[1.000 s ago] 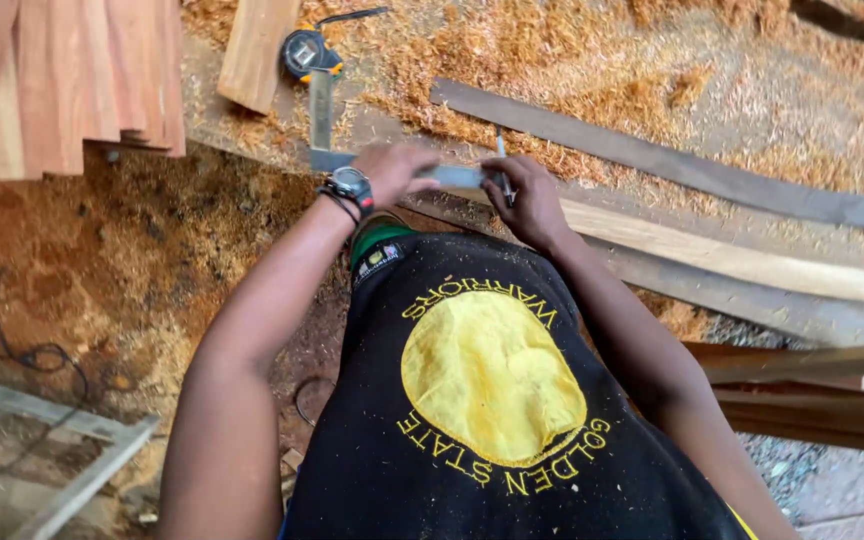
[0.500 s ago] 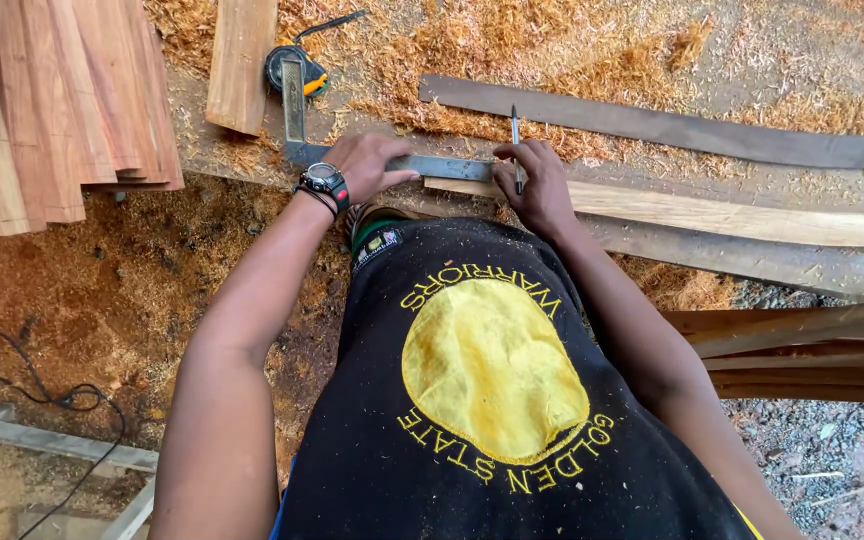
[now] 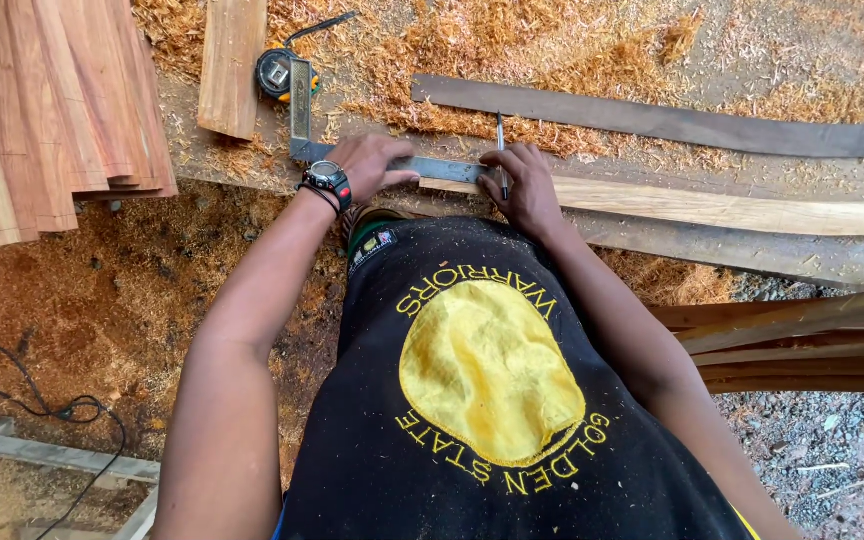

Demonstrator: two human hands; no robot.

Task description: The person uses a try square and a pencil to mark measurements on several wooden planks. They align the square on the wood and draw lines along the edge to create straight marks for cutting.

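Observation:
My left hand (image 3: 370, 163), with a black watch on its wrist, presses flat on a metal L-shaped square (image 3: 301, 112) whose long arm lies along a pale wooden plank (image 3: 732, 208). My right hand (image 3: 524, 185) grips a pencil (image 3: 501, 140) upright, its tip at the plank's left end beside the square's blade. Both hands rest at the near edge of a sawdust-covered workbench (image 3: 592, 100), just above my black shirt.
A tape measure (image 3: 277, 72) lies by the square's short arm, next to a short board (image 3: 229, 62). Reddish planks (image 3: 42, 110) are stacked at left. A dark strip (image 3: 672, 122) crosses the bench. More planks (image 3: 802, 345) jut in at right. A cable (image 3: 42, 405) lies on the ground.
The view has shifted, so the bench sits lower and the floor cable shows. The square and both hands keep their hold on the plank's end; the pencil has tilted slightly.

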